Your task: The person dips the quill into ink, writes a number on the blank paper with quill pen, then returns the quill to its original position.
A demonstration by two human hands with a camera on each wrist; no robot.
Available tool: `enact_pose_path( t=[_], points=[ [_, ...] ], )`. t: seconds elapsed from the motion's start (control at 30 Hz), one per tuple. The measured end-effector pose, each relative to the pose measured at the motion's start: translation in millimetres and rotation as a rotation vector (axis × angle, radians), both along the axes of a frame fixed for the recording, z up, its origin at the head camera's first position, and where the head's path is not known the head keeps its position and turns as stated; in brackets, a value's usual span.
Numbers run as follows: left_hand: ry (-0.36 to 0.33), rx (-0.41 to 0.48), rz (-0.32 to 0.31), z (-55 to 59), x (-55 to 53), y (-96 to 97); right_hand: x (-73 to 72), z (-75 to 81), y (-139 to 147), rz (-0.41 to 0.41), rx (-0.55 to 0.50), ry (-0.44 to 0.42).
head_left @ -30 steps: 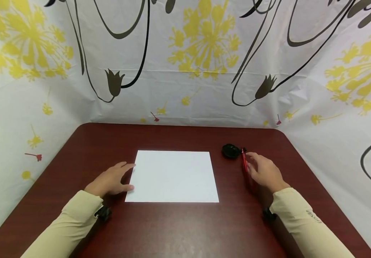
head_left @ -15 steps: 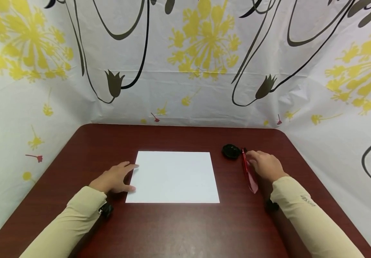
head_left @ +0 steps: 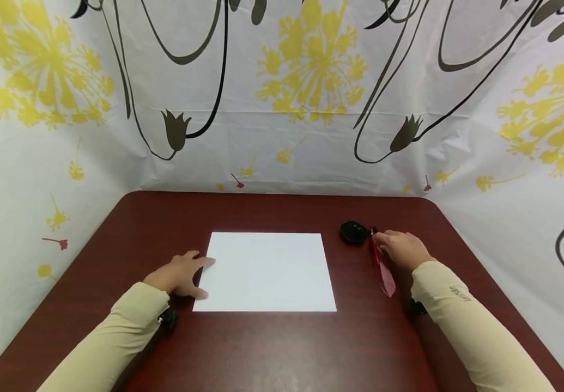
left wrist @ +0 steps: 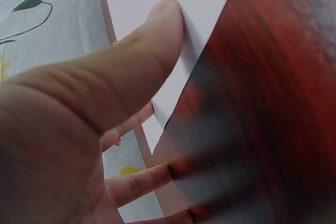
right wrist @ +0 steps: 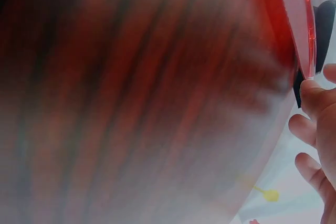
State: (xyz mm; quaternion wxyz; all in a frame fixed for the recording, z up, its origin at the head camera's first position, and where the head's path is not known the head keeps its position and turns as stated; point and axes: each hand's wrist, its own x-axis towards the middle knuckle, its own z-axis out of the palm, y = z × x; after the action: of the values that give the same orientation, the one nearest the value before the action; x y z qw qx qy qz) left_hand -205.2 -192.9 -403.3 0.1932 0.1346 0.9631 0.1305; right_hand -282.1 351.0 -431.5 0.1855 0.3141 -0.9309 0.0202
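Note:
My left hand (head_left: 179,276) lies at the left edge of a blank white sheet of paper (head_left: 266,272), fingers spread. In the left wrist view, the thumb (left wrist: 157,40) is over the paper near its corner. My right hand (head_left: 403,250) pinches the far end of a thin, see-through red plastic piece (head_left: 382,269), tilted on the right of the paper. Up close in the right wrist view, the red piece (right wrist: 298,19) has a curved outline and a finely notched edge. Its exact kind is unclear. A round black object (head_left: 353,232) sits just beyond it.
Everything is on a dark red-brown wooden table (head_left: 272,348) with rounded far corners. White cloth with yellow flowers and dark stems (head_left: 282,125) hangs behind and along both sides. Dark bands with small devices are on both wrists.
The red piece has tilted from edge-on, so that its pink face shows. My right fingers have closed in on its far end. My left hand has slid slightly right onto the paper.

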Motion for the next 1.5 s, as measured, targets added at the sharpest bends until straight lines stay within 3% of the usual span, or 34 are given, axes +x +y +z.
enact_pose_path(
  t=[0.23,0.67,1.5],
  points=[
    [-0.005,0.000,0.009,-6.1,2.0,-1.8,1.4,-1.7,-1,0.019,0.033,-0.042],
    [0.010,-0.002,0.016,-0.9,-4.8,2.7,-6.6,1.3,3,0.006,0.076,-0.044],
    [-0.014,0.019,0.022,-2.5,-4.0,-0.4,-5.1,2.2,-7,-0.010,0.096,-0.121]
  ],
)
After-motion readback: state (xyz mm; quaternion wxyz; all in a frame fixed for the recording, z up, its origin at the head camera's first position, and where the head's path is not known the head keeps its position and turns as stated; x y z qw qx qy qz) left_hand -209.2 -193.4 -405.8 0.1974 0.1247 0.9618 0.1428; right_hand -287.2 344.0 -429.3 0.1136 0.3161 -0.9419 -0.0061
